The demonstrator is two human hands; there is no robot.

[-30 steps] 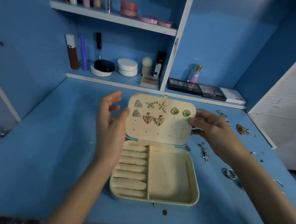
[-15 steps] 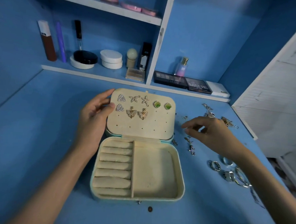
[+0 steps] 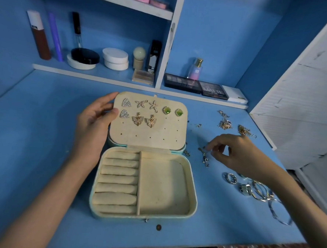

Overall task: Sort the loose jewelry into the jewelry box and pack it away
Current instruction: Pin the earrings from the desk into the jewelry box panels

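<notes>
jewelry box [image 3: 164, 189] open, frame centre | left hand [image 3: 94, 125] pinches its lid edge | right hand [image 3: 239, 156] centre-right, fingers curled at silver drop earring [image 3: 204, 157], hold unclear | earring likely light, snaggy, fragile: take by hook

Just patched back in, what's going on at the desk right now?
A person is sorting jewelry. Their left hand holds the left edge of the lid of the open jewelry box, where four pairs of earrings are pinned. Their right hand reaches for a dangly silver earring on the desk; whether it is gripped yet is unclear. The ring rolls and side compartment hold nothing. Rings and gold chains lie loose to the right.
</notes>
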